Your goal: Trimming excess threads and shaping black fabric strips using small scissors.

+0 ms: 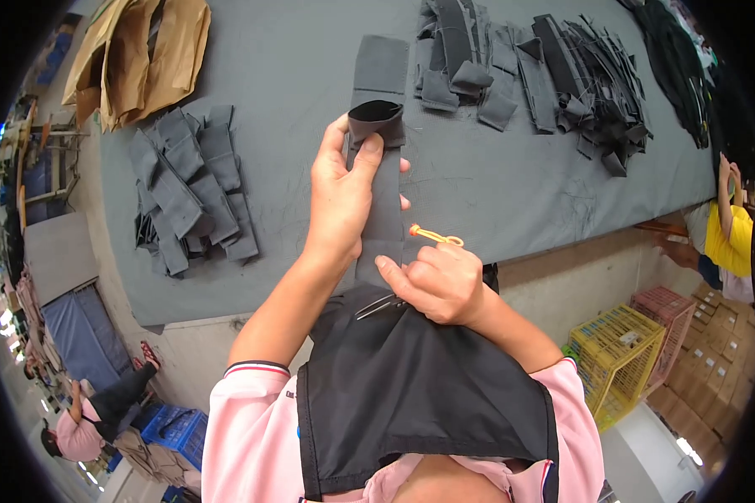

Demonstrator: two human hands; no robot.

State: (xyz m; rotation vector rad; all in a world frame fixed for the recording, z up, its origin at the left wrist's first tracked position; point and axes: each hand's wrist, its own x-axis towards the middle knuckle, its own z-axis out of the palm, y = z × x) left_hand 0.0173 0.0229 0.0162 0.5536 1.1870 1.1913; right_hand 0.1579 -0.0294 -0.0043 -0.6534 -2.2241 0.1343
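Note:
My left hand [344, 189] is closed on a long dark grey fabric strip [384, 201], its thumb pressing near a folded, open-mouthed end. The strip hangs down toward my black apron [428, 377]. Just right of its lower part, my right hand [440, 281] is curled around a pair of thread snips [380, 307]. Their metal blades point left from under the fist, and a yellow cord with an orange tip [432, 234] sticks out above it. The handles are hidden in my palm. Beyond my left hand, another flat grey fabric piece [380, 63] lies on the table.
A grey-covered table [294, 84] spans the front. It bears a left pile of grey strips [193, 184], more strips [596, 75] at far right and a brown paper bag [143, 59]. Yellow [617, 352] and red crates [667, 314] stand right. Other people are at both sides.

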